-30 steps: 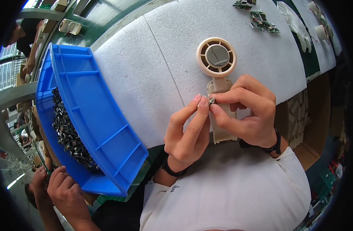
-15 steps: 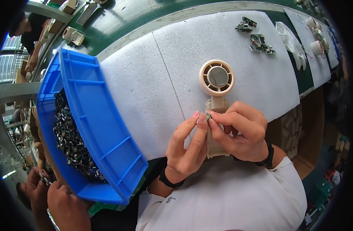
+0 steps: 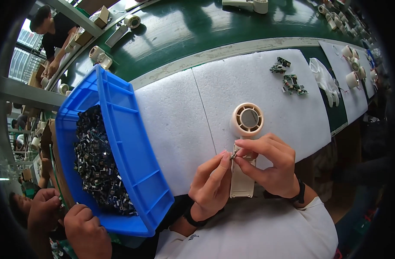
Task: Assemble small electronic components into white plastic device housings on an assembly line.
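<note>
Between my fingertips is a small circuit board (image 3: pixel 233 155), partly hidden by the fingers. My left hand (image 3: pixel 209 183) pinches it from the left with thumb and forefinger. From the right, my right hand (image 3: pixel 271 165) pinches it too. Just beneath the hands lies a cream handheld fan (image 3: pixel 242 185), its round slotted head with a grey disc pointing away from me. The fan's handle is an opened shell that runs toward me, its upper part covered by my fingers.
A blue bin (image 3: pixel 139 162) heaped with small dark electronic parts (image 3: pixel 100 162) stands at left. Green circuit boards (image 3: pixel 294 84) and a white glove (image 3: pixel 323 81) lie at far right. A green conveyor belt (image 3: pixel 176 30) runs behind the white foam sheet (image 3: pixel 171 108). A co-worker's hands (image 3: pixel 87 231) are at lower left.
The view has tilted up, so the bench and fan appear lower and more of the belt shows. The small board has turned between my fingertips. Both hands still pinch it.
</note>
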`<state>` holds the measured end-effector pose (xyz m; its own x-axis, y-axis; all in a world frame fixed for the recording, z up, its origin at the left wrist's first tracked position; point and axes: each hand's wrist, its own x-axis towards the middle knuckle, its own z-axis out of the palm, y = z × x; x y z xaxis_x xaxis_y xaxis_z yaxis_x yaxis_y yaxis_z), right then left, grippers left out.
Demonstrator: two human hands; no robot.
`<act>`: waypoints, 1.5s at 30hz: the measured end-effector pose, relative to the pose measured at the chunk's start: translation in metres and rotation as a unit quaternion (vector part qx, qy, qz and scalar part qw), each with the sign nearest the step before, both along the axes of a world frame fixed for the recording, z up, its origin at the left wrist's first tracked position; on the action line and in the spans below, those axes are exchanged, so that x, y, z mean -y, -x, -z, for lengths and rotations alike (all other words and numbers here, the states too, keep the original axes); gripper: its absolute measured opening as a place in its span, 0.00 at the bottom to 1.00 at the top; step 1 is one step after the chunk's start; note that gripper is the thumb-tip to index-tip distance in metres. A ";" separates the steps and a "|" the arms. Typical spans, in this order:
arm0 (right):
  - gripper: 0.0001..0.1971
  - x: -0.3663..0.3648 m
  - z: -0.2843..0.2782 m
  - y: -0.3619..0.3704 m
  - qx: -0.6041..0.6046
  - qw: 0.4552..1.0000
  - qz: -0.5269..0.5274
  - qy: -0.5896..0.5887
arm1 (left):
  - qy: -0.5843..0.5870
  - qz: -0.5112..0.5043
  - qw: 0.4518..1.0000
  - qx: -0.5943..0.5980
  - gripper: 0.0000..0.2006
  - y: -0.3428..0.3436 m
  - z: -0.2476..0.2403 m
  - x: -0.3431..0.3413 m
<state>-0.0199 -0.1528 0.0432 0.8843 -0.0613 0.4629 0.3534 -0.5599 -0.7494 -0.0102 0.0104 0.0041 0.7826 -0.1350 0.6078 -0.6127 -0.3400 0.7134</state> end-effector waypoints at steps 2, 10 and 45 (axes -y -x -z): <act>0.21 -0.003 0.001 0.003 -0.014 1.000 0.000 -0.015 | 0.007 -0.003 1.000 0.003 0.20 0.001 0.001 0.000; 0.20 -0.004 0.005 0.007 -0.037 0.996 0.001 -0.085 | 0.004 0.014 1.000 -0.014 0.20 0.004 0.000 -0.001; 0.28 0.105 -0.065 -0.165 -0.276 0.911 -0.252 0.176 | 0.214 0.028 0.948 -0.233 0.17 -0.006 -0.007 -0.003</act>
<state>0.1452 -0.2574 0.1081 0.8631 0.4827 -0.1483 0.2553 -0.6705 -0.6966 -0.0039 0.0130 0.0107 0.9786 -0.0038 0.2059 -0.2053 0.0652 0.9765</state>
